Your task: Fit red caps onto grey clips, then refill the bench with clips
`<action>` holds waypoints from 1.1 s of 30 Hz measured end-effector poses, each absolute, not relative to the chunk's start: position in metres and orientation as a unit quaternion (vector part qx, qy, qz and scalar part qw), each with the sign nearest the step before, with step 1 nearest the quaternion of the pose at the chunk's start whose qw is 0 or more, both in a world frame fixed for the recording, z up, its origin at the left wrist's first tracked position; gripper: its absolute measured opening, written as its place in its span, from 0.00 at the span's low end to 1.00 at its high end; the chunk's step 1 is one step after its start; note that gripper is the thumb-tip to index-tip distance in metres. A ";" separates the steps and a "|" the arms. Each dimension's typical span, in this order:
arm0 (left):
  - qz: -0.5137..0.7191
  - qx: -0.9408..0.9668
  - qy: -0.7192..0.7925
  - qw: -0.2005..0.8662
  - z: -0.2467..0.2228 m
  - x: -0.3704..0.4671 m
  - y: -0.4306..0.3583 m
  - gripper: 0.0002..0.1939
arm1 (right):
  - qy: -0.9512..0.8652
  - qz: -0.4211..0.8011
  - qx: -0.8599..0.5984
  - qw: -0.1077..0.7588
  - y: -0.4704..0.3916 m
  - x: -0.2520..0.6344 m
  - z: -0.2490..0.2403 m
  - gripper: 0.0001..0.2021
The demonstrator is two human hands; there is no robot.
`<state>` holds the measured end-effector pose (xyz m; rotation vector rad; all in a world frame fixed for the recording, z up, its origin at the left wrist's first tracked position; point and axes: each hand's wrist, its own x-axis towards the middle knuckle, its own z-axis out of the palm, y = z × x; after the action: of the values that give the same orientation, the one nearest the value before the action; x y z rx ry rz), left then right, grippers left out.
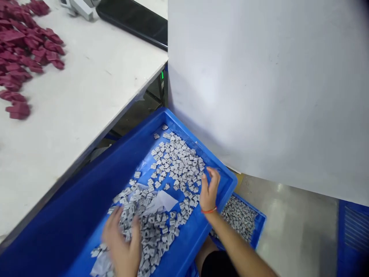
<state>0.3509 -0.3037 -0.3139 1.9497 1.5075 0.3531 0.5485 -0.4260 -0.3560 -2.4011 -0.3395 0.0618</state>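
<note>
The small grey parts (pixel 173 169) lie scattered across the floor of a blue plastic tray (pixel 95 200), thick in the middle and near the person, thinner toward the far corner. The left hand (pixel 122 244) rests flat on the near end of the heap, fingers spread and loose over the pieces, gripping none that can be seen; motion blur softens its outline. The right hand (pixel 209 190) stands on edge at the right side of the heap, close to the tray's right wall, fingers curled loosely and open, touching the outermost parts, with an orange band (pixel 209 211) round the wrist. Between the two hands a scrap of clear plastic film (pixel 161 202) lies among the parts. The pieces are blocky, roughly square, matt grey with lighter faces; the tray is smooth, glossy and shallow-walled. A second blue tray (pixel 253 231) of the same grey pieces sits lower, just beyond the right forearm. To the left a white table (pixel 86 96) carries a heap of dark red pieces (pixel 23 54), well apart from the hands. A large white panel (pixel 268 84) rises behind the tray.
</note>
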 end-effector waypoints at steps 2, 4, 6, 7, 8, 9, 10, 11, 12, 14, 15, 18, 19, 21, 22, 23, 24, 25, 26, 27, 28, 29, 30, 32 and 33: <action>0.151 0.782 0.500 0.340 -0.345 0.408 -0.272 0.25 | -0.023 -0.018 -0.937 0.349 -0.428 0.520 -0.384 0.27; 0.145 0.814 0.435 0.356 -0.379 0.459 -0.234 0.25 | 0.060 -0.047 -0.934 0.348 -0.422 0.511 -0.414 0.30; 0.125 0.837 0.379 0.375 -0.409 0.494 -0.202 0.24 | 0.103 -0.058 -0.929 0.351 -0.410 0.516 -0.437 0.31; 0.116 0.843 0.358 0.383 -0.422 0.503 -0.191 0.23 | 0.112 -0.057 -0.926 0.356 -0.403 0.521 -0.446 0.30; 0.110 0.847 0.341 0.393 -0.432 0.508 -0.185 0.22 | 0.114 -0.052 -0.923 0.363 -0.396 0.526 -0.451 0.29; 0.106 0.848 0.329 0.402 -0.440 0.509 -0.183 0.20 | 0.112 -0.043 -0.921 0.372 -0.389 0.531 -0.454 0.28; 0.106 0.845 0.326 0.411 -0.446 0.507 -0.185 0.20 | 0.108 -0.030 -0.917 0.382 -0.383 0.534 -0.455 0.28; 0.109 0.839 0.329 0.420 -0.449 0.504 -0.191 0.19 | 0.104 -0.014 -0.913 0.395 -0.378 0.535 -0.455 0.28; 0.112 0.830 0.337 0.430 -0.449 0.500 -0.199 0.19 | 0.100 0.004 -0.908 0.408 -0.374 0.535 -0.453 0.29; 0.121 0.806 0.363 0.452 -0.445 0.493 -0.220 0.20 | 0.095 0.043 -0.894 0.437 -0.369 0.532 -0.448 0.29; 0.127 0.791 0.377 0.464 -0.442 0.492 -0.231 0.20 | 0.093 0.063 -0.885 0.453 -0.368 0.530 -0.446 0.29; 0.155 0.749 0.408 0.500 -0.435 0.494 -0.266 0.20 | 0.089 0.114 -0.851 0.504 -0.366 0.523 -0.438 0.28; 0.167 0.733 0.420 0.508 -0.434 0.496 -0.277 0.20 | 0.088 0.129 -0.838 0.524 -0.366 0.522 -0.436 0.27; 0.191 0.702 0.447 0.521 -0.433 0.499 -0.293 0.19 | 0.082 0.165 -0.804 0.566 -0.364 0.523 -0.431 0.26; 0.198 0.686 0.460 0.528 -0.433 0.500 -0.298 0.18 | 0.078 0.187 -0.784 0.587 -0.364 0.524 -0.430 0.25; 0.203 0.672 0.469 0.537 -0.433 0.501 -0.301 0.18 | 0.074 0.209 -0.764 0.606 -0.363 0.526 -0.428 0.24; 0.205 0.658 0.474 0.548 -0.433 0.501 -0.303 0.18 | 0.072 0.228 -0.746 0.622 -0.362 0.527 -0.426 0.24; 0.207 0.646 0.477 0.559 -0.432 0.501 -0.304 0.18 | 0.074 0.243 -0.731 0.634 -0.361 0.529 -0.424 0.23; 0.209 0.635 0.477 0.571 -0.431 0.501 -0.304 0.18 | 0.079 0.253 -0.719 0.642 -0.361 0.531 -0.422 0.22; 0.213 0.625 0.478 0.580 -0.428 0.501 -0.305 0.18 | 0.087 0.259 -0.711 0.649 -0.361 0.532 -0.420 0.22; 0.220 0.614 0.480 0.586 -0.423 0.501 -0.307 0.18 | 0.095 0.263 -0.704 0.653 -0.362 0.532 -0.416 0.22; 0.230 0.604 0.485 0.589 -0.416 0.500 -0.311 0.17 | 0.104 0.266 -0.699 0.656 -0.364 0.531 -0.411 0.22; 0.244 0.593 0.492 0.588 -0.407 0.498 -0.316 0.17 | 0.112 0.271 -0.695 0.657 -0.368 0.529 -0.404 0.23; 0.283 0.575 0.513 0.571 -0.381 0.491 -0.330 0.18 | 0.126 0.288 -0.688 0.654 -0.380 0.521 -0.383 0.23; 0.307 0.567 0.523 0.557 -0.365 0.487 -0.337 0.19 | 0.132 0.300 -0.686 0.649 -0.388 0.516 -0.370 0.24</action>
<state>0.4873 -0.3369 -0.3648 1.3389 1.2352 0.7241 0.5158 -0.3884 -0.3700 -1.5586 0.3000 0.6828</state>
